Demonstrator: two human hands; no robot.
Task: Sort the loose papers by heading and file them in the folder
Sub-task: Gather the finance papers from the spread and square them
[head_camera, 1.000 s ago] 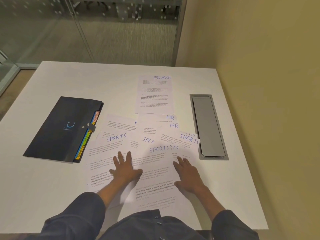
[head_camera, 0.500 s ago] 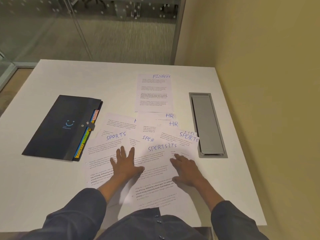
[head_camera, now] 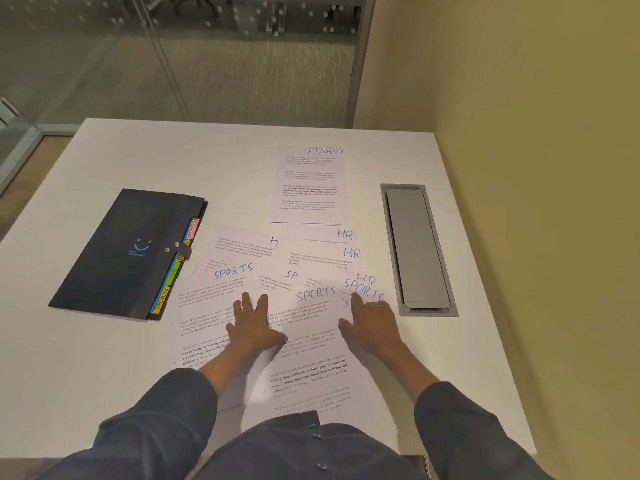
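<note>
Head view: the left hand [head_camera: 254,327] lies flat, fingers straight and spread, pressing on the overlapping white printed sheets headed SPORTS [head_camera: 313,341]. The right hand [head_camera: 372,325] is flat too, grip apart and clamped on nothing. Since half a second ago it has slid toward the far right, its fingertips now at the rightmost SPORTS sheet [head_camera: 363,289], which covers an HR heading; likely that sheet is being drawn in toward the SPORTS group. Farther off, white HR-headed sheets [head_camera: 322,252] overlap, and a squared FINANCE stack [head_camera: 310,188] sits apart on the white tabletop [head_camera: 86,358]. The black expanding folder [head_camera: 128,251] lies at left, strap fastened; coloured tabs marked SPORTS, HR, ADMIN show, its contents hidden. Filing has not begun.
</note>
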